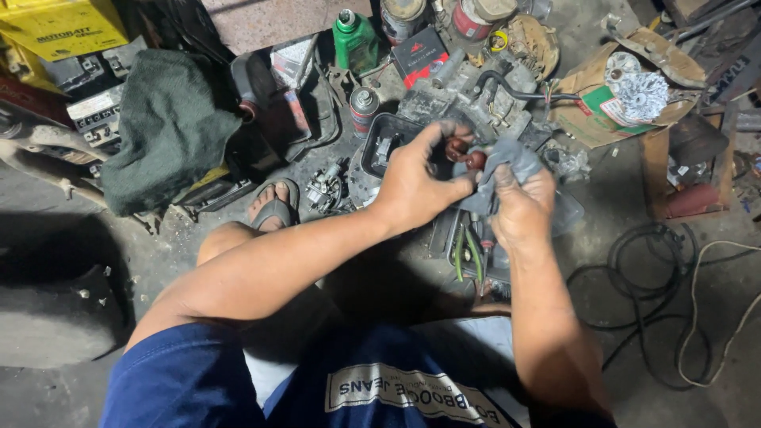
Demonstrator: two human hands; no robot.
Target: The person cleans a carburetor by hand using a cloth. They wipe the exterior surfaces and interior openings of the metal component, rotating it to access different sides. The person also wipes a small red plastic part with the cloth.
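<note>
I sit low over a grimy workshop floor. My left hand [416, 178] grips a small dark red metal part [466, 154] between thumb and fingers. Against that part my right hand [521, 202] presses a grey rag [507, 162], bunched in its fingers. Both hands hover over a black plastic tray [379, 143] and a greasy engine assembly [464, 99]. Green cables [468, 254] lie on the floor just below my hands.
A green bottle [354, 40], a spray can [364, 107], tins and a red-black box [418, 54] stand at the back. A dark green cloth [166, 127] drapes at left, my sandalled foot [273, 204] nearby. An open cardboard box [618, 103] and coiled cables [658, 293] lie right.
</note>
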